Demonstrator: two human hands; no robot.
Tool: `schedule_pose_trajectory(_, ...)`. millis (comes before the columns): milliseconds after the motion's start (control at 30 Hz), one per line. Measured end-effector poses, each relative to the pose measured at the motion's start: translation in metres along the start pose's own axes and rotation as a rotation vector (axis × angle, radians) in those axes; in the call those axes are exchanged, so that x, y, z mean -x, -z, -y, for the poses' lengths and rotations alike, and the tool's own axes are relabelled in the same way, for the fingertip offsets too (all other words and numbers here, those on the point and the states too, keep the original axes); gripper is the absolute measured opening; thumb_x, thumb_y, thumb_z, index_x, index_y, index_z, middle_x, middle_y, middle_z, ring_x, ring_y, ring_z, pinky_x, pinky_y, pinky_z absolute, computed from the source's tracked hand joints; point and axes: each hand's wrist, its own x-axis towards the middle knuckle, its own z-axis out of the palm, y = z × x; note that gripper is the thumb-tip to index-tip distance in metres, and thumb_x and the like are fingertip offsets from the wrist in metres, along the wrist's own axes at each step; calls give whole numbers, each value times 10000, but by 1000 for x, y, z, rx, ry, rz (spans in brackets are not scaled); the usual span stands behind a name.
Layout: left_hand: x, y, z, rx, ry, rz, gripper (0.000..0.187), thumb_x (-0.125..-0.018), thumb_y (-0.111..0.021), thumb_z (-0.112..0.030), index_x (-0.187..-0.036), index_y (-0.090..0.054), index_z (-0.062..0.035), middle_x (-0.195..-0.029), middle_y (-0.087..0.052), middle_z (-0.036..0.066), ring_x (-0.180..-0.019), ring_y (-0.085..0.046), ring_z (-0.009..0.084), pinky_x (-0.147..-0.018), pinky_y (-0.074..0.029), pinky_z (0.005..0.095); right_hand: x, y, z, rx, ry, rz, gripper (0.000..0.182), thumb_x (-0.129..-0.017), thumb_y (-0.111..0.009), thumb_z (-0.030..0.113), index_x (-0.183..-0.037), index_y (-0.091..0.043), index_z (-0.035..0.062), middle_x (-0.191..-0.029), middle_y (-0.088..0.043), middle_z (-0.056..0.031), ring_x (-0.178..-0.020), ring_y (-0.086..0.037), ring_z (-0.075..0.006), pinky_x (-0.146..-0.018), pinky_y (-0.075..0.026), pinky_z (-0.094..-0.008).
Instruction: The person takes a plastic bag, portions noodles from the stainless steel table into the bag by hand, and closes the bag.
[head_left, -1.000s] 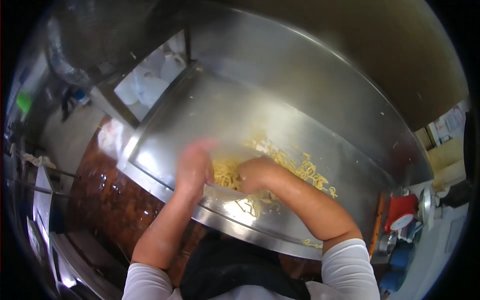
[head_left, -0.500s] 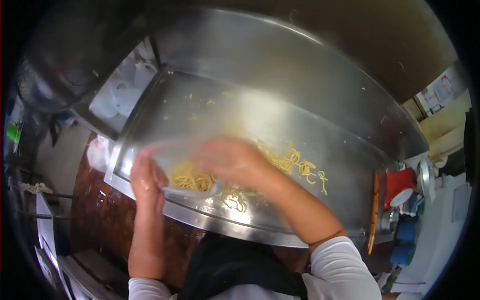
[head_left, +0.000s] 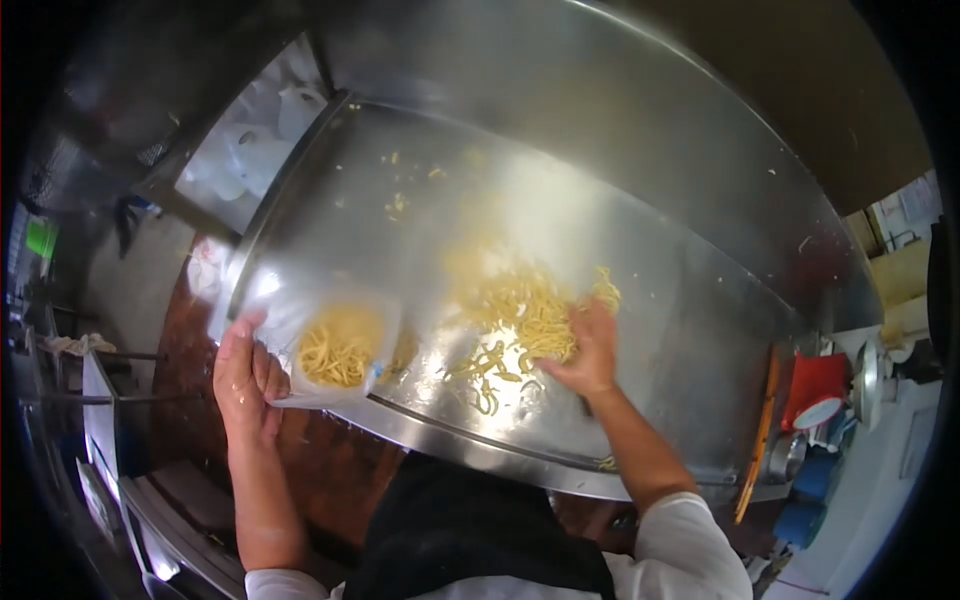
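My left hand (head_left: 246, 378) grips the edge of a clear plastic bag (head_left: 385, 310) at the counter's front left. Yellow noodles (head_left: 335, 352) fill part of the bag. My right hand (head_left: 590, 350) has its fingers spread and touches the right side of a loose noodle pile (head_left: 525, 305) on the metal counter. Shorter noodle pieces (head_left: 487, 372) lie between the bag and my right hand.
The steel counter (head_left: 680, 330) has a raised front rim (head_left: 460, 447). White plastic bags (head_left: 245, 155) sit beyond its left edge. At the right are a wooden stick (head_left: 760, 430), a red container (head_left: 803, 385) and blue containers (head_left: 800, 520).
My right hand has moved right, away from the bag's opening, to the loose noodles, and its fingers have spread. My left hand has shifted left with the bag.
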Motion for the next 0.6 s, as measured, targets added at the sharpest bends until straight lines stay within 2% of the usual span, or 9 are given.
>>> schedule_pose_trajectory(67, 1, -15, -6, -158, 42, 36, 254, -952, -532, -309, -1000, -578, -63, -476, -321, -52, -347, -264, 54, -346, -237, 220, -31, -30, 34, -46, 70, -28, 772, -617, -784, 494, -1240, -567, 93, -1392, -396, -232, -1280, -354, -436, -1041, -248, -561)
schedule_pose_trajectory(133, 5, -41, -9, -289, -60, 140, 246, -949, -536, -307, -963, -570, -64, -478, -324, -47, -348, -264, 54, -348, -227, 221, -63, -62, 48, -120, 124, -39, 614, -616, -784, 366, -1144, -625, 97, -1355, -450, -177, -1215, -419, -410, -1018, -284, -551)
schedule_pose_trajectory(167, 8, -53, -12, -274, -79, 208, 243, -955, -525, -302, -950, -571, -64, -476, -322, -45, -345, -264, 54, -347, -227, 222, -77, -75, 52, -123, 130, -51, 614, -616, -784, 366, -1144, -625, 97, -1355, -450, -177, -1215, -419, -410, -1018, -284, -551)
schedule_pose_trajectory(233, 21, -74, -25, -224, -109, 225, 242, -957, -522, -302, -944, -571, -66, -472, -318, -46, -341, -259, 55, -344, -230, 223, -93, -93, 57, -164, 152, 30, 410, -617, -737, 195, -1015, -671, 123, -1252, -533, -119, -1098, -504, -360, -951, -380, -492)
schedule_pose_trajectory(267, 27, -80, -33, -170, -125, 238, 242, -959, -519, -302, -938, -572, -67, -468, -315, -47, -336, -254, 56, -341, -233, 224, -95, -96, 55, -167, 152, 23, 410, -617, -737, 195, -1015, -671, 123, -1252, -533, -119, -1098, -504, -360, -951, -380, -492)
schedule_pose_trajectory(400, 35, -64, -35, -91, -97, 210, 240, -953, -532, -314, -943, -575, -79, -449, -316, -50, -316, -257, 59, -318, -230, 230, -101, -90, 36, -146, 135, -135, 294, -619, -678, 60, -905, -679, 128, -1022, -620, -96, -910, -589, -315, -763, -506, -367)
schedule_pose_trajectory(500, 23, -38, 13, -98, 58, 192, 244, -945, -544, -312, -982, -586, -74, -440, -312, -41, -314, -270, 77, -320, -234, 245, -101, -69, 35, -209, 17, -158, 246, -658, -675, 56, -899, -674, 102, -957, -645, -95, -829, -619, -295, -736, -510, -347)
schedule_pose_trajectory(567, 18, -31, 30, -79, 99, 187, 245, -944, -544, -310, -988, -587, -73, -440, -312, -37, -316, -267, 81, -323, -239, 251, -105, -48, 44, -516, -452, -8, 207, -711, -673, 51, -917, -657, 58, -869, -667, -78, -745, -635, -227, -706, -505, -307)
schedule_pose_trajectory(600, 20, -33, 31, -32, 155, 202, 242, -946, -539, -302, -996, -588, -70, -444, -313, -34, -324, -266, 83, -336, -246, 254, -108, -37, 49, -512, -441, -5, 207, -711, -673, 51, -917, -657, 58, -869, -667, -78, -745, -635, -227, -706, -505, -307)
